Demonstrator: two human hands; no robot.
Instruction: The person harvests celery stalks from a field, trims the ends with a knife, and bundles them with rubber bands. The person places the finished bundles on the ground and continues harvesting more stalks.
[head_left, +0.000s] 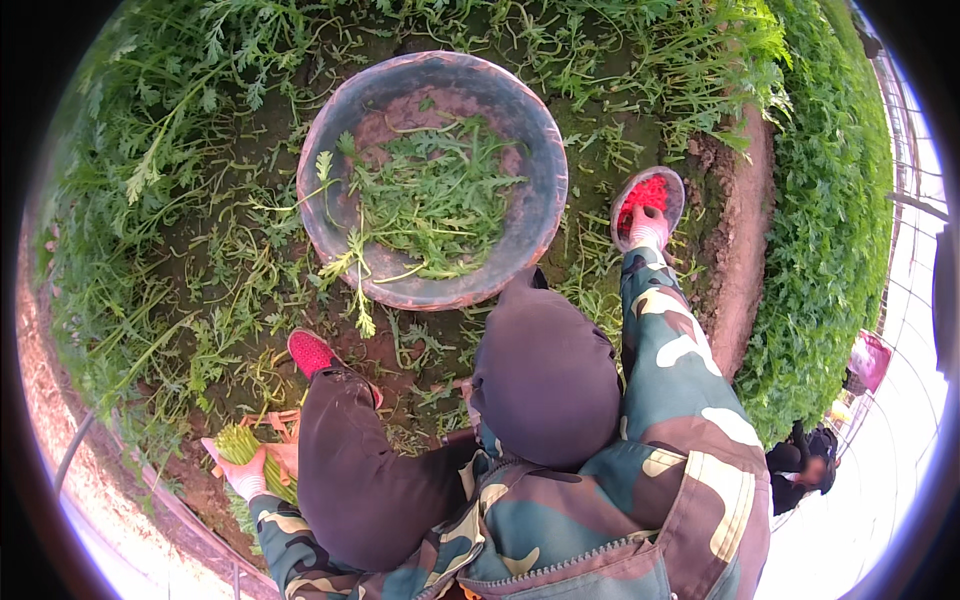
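My left hand (246, 474), in a pale glove, grips a bundle of green leafy-vegetable stems (238, 444) beside my left knee. The cut stem ends face up and away from me, and my leg partly hides the bundle. On the right, my outstretched right hand (648, 225) reaches into a small round bowl (677, 193). Its fingers touch a heap of small bright red pieces (651, 193), too small to name. Whether they pinch any cannot be seen. Between and beyond my hands stands a large round basin (553, 187) with loose leafy sprigs (442, 195) in it.
Cut stems and leaves (225, 270) litter the soil around the basin. Tall leafy plants (825, 187) grow behind a soil ridge (742, 247) at right, more at far left. Orange strips (277, 421) lie by my left leg. Another person (806, 465) is at the right edge.
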